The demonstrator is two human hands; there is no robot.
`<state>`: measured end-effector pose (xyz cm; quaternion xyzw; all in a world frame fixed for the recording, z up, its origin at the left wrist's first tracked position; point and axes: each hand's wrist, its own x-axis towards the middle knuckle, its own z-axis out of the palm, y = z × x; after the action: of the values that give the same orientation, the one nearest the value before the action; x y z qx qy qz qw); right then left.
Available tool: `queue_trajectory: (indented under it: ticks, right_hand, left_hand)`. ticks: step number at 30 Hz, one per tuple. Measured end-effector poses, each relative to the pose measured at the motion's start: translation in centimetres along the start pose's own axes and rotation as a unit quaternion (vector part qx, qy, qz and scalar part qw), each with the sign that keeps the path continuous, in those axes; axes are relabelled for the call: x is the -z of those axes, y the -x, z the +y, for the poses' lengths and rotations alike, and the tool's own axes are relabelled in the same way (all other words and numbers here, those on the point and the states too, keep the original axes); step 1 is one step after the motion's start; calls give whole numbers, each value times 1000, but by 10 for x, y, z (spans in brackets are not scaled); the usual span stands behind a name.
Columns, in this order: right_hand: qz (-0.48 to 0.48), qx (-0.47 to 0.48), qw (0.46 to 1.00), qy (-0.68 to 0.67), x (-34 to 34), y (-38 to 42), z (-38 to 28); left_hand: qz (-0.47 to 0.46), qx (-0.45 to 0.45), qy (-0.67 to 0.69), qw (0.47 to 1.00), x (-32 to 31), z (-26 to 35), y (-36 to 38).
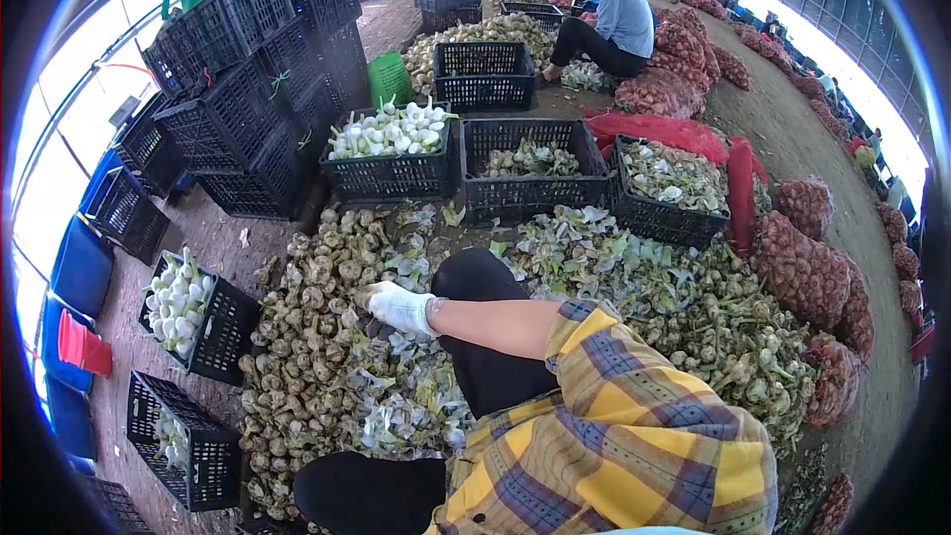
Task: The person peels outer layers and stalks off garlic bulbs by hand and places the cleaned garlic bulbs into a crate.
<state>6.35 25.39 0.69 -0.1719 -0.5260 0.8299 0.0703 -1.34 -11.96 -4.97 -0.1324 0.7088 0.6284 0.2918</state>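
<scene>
My right hand (398, 308), in a white glove with soiled fingertips, reaches left over my raised knee to the edge of a heap of unpeeled garlic bulbs (307, 347). Its fingers bend down and close together among the bulbs; whatever they hold is hidden. Loose garlic skins (406, 401) lie between my legs, just below the hand. My left hand does not show. Dark trousers cover both bent knees, and a yellow plaid sleeve (634, 386) fills the lower right.
Black crates of white, cleaned garlic stand ahead (391, 173) and at left (220, 327). Another crate (535, 193) holds bulbs; one to its right (669, 218) holds skins. Stacked crates (248, 99) rise behind. Red mesh sacks (807, 267) line the right. A co-worker (614, 25) sits farther back.
</scene>
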Motion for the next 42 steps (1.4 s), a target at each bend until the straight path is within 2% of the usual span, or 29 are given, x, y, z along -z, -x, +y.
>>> queue_trajectory:
  ticks: [1,3,6,8,14,16,17,19,20,22,24,25,26,27,29,30,32,33,35,38,39,41,42]
  right_hand:
    - [28,-56,998,9,-14,15,-19]
    - [3,-41,997,70,-9,10,-12]
    - [28,-53,997,57,-15,12,-18]
    - [54,-12,986,158,-44,53,-60]
    - [11,-46,992,115,-41,41,-53]
    - [-75,95,977,175,-35,30,-39]
    - [8,-18,990,143,-48,39,-48]
    - [-25,63,958,279,-38,20,-28]
    - [-45,17,971,233,-47,26,-42]
    - [-16,-71,986,151,-74,46,-69]
    - [-48,-47,980,189,-76,44,-70]
    - [-137,75,918,363,-60,21,-44]
    - [-159,250,760,578,-44,-1,-20]
    - [-123,405,606,674,-29,-23,5]
    - [-164,417,666,596,-26,-39,27]
    - [-188,309,814,455,-27,-45,39]
    - [-182,174,895,368,-35,-45,34]
    - [-162,166,865,445,-37,-42,26]
    - [-52,5,913,405,-76,-1,-35]
    - [-68,45,926,368,-63,-13,-13]
    - [-98,20,930,355,-57,-18,-6]
    - [-132,-97,970,177,-39,-37,18]
    - [-139,-42,970,193,-33,-45,31]
  left_hand:
    - [-1,1,0,1000,0,-1,0]
    - [1,4,3,1000,0,-3,2]
    - [-1,5,5,1000,0,-5,3]
    - [-1,4,6,1000,1,-8,6]
    - [-1,0,13,1000,8,-14,10]
    - [0,0,16,1000,12,-18,11]
    - [0,-2,18,1000,15,-21,12]
    - [3,-1,19,1000,21,-25,13]
    - [3,-3,19,1000,21,-25,13]
    - [8,-3,23,1000,23,-25,14]
    - [14,3,28,1000,20,-27,10]
    - [16,7,30,999,18,-27,6]
    - [18,12,31,999,18,-29,5]
    - [20,17,33,999,19,-29,4]
    - [29,32,34,998,19,-30,4]
    - [33,34,32,998,18,-30,4]
    - [40,48,31,998,18,-34,3]
    - [44,50,32,997,18,-35,4]
    - [47,56,33,997,17,-37,3]
    - [57,62,33,996,20,-40,4]
    - [61,64,37,995,24,-41,5]
    - [69,67,39,995,28,-44,8]
    - [71,68,40,994,31,-47,8]
